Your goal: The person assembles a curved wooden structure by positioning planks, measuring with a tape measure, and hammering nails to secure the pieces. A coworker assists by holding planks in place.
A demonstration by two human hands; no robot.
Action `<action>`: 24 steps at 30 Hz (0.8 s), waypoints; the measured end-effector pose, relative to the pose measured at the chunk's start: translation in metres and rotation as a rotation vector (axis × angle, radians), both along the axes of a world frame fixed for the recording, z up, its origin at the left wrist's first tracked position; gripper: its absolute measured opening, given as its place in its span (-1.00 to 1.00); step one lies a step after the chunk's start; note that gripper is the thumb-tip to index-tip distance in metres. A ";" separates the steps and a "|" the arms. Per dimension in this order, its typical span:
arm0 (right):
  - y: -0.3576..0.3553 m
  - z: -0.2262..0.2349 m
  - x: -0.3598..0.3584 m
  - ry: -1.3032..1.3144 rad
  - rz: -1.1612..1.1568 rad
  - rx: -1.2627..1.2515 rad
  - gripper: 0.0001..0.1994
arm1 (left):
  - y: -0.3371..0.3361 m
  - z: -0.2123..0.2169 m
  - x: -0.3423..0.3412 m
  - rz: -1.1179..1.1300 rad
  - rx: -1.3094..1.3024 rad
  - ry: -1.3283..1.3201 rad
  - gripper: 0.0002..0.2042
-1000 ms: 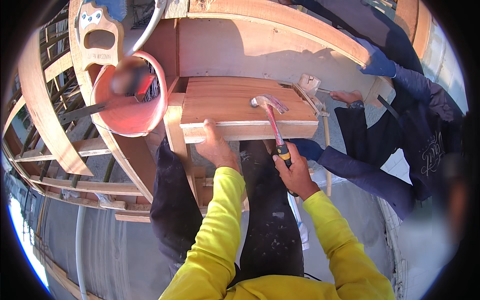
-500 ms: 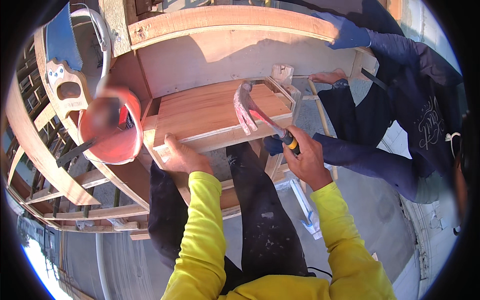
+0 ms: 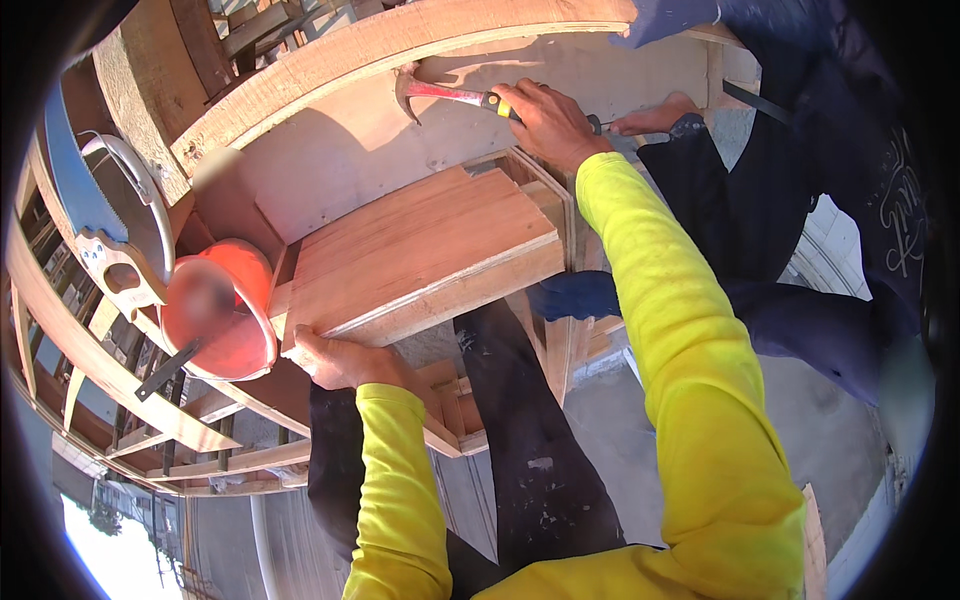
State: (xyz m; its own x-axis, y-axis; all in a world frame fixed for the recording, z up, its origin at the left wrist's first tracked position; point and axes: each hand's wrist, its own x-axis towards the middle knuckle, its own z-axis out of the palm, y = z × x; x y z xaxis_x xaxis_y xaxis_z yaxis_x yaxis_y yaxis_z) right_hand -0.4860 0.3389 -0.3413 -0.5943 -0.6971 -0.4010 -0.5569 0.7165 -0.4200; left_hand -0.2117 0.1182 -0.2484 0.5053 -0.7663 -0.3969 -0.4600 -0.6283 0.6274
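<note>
My right hand is closed round the dark grip of a claw hammer with a worn red shank. The hammer's head points left, near the curved wooden rail at the back. My left hand grips the near left corner of a wooden panel, thumb on top; its other fingers are partly hidden. The panel has a batten along its near edge and lies tilted over an open wooden frame. A co-worker's gloved hand is at the frame's right side.
A red bucket with tools in it stands left of the panel. A handsaw with a blue blade hangs beyond it. The curved rail runs across the back. The co-worker is close on the right, bare foot near my right hand.
My right hand has carried the hammer up and away, toward the back rail. My left hand still holds the panel's corner. The whole view has turned somewhat.
</note>
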 end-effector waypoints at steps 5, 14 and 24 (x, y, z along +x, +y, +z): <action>0.014 -0.039 -0.001 -0.006 -0.026 0.033 -0.58 | 0.001 0.011 -0.011 -0.023 0.003 0.033 -0.46; 0.020 -0.049 0.000 0.086 -0.179 0.007 -0.59 | 0.008 0.023 -0.027 -0.018 0.170 0.063 -0.27; 0.040 0.095 0.075 -0.386 -1.342 -0.895 -0.75 | 0.007 0.021 -0.017 -0.135 0.191 0.137 -0.28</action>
